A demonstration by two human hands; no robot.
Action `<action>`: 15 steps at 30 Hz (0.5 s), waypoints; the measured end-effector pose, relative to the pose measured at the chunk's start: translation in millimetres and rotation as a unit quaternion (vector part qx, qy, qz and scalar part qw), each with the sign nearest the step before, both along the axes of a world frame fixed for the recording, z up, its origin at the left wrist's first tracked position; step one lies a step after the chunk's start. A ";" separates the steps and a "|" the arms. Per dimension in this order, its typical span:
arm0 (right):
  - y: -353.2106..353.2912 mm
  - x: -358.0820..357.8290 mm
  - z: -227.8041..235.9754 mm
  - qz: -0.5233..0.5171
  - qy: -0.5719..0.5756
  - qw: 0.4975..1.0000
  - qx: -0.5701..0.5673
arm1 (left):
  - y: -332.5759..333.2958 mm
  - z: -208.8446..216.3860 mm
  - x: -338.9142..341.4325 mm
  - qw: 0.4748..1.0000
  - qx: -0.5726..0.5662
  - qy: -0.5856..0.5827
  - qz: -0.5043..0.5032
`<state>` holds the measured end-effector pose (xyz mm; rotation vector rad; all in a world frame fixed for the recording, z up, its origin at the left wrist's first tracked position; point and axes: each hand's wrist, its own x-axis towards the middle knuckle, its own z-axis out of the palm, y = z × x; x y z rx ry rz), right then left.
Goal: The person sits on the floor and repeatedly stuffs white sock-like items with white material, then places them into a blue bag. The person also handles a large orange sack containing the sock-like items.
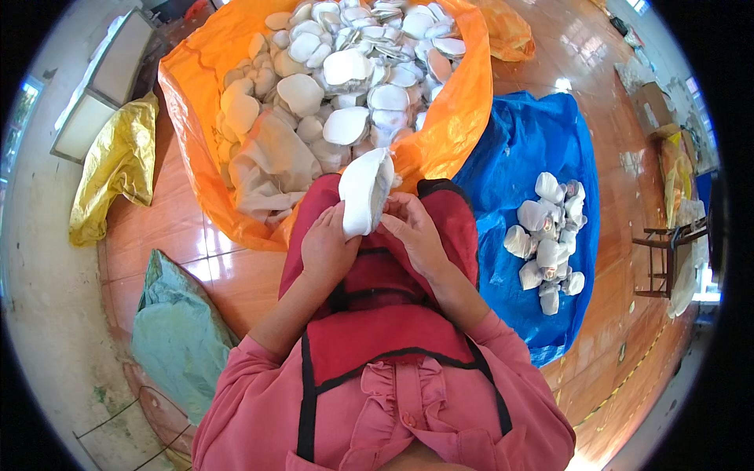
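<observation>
Above my lap I hold a small stack of curved white foam pads [360,196], tilted upright. My left hand [327,245] closes round its lower left side. At the lower right edge of the stack, my right hand [414,234] pinches with its fingertips. What lies between those fingertips is too small to make out. Just beyond my knees, a big open orange sack [191,102] bulges with many loose white pads [299,96] of the same rounded shape. A crumpled translucent bag [275,169] lies inside its near left edge.
To my right, a blue plastic sheet [503,290] bears a heap of white pad bundles [552,255]. A yellow sack [118,173] and a green sack [177,337] lie on the left. A dark wooden stool [664,255] and a cardboard box [653,110] stand by the right wall.
</observation>
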<state>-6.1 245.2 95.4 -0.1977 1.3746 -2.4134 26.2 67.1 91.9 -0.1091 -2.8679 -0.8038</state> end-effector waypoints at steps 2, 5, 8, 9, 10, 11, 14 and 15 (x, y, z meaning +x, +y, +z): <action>-1.0 -0.4 -0.7 -0.013 -0.027 1.000 0.007 | -0.1 -4.5 0.8 0.998 -0.054 0.035 -0.002; -2.4 -1.5 -8.7 -0.040 -0.068 0.997 0.007 | 1.0 -8.5 2.6 0.989 -0.124 0.080 -0.001; -3.3 -2.7 -15.9 -0.055 -0.076 0.996 0.013 | 2.1 -10.5 2.8 0.986 -0.136 0.099 0.003; -3.9 -2.8 -15.5 -0.058 -0.076 0.995 0.018 | 2.2 -10.2 2.9 0.986 -0.131 0.104 0.001; -4.2 -3.1 -15.1 -0.060 -0.075 0.995 0.022 | 2.2 -9.9 2.9 0.986 -0.126 0.110 0.000; -4.2 -3.3 -17.2 -0.062 -0.074 0.995 0.030 | 1.9 -10.4 3.1 0.985 -0.131 0.112 -0.003; -3.5 -3.7 -32.2 -0.074 -0.054 0.992 0.088 | 0.1 -10.4 4.2 0.982 -0.149 0.115 -0.009; -2.5 -3.8 -37.6 -0.083 -0.037 0.987 0.132 | -0.3 -8.5 4.7 0.981 -0.156 0.115 -0.010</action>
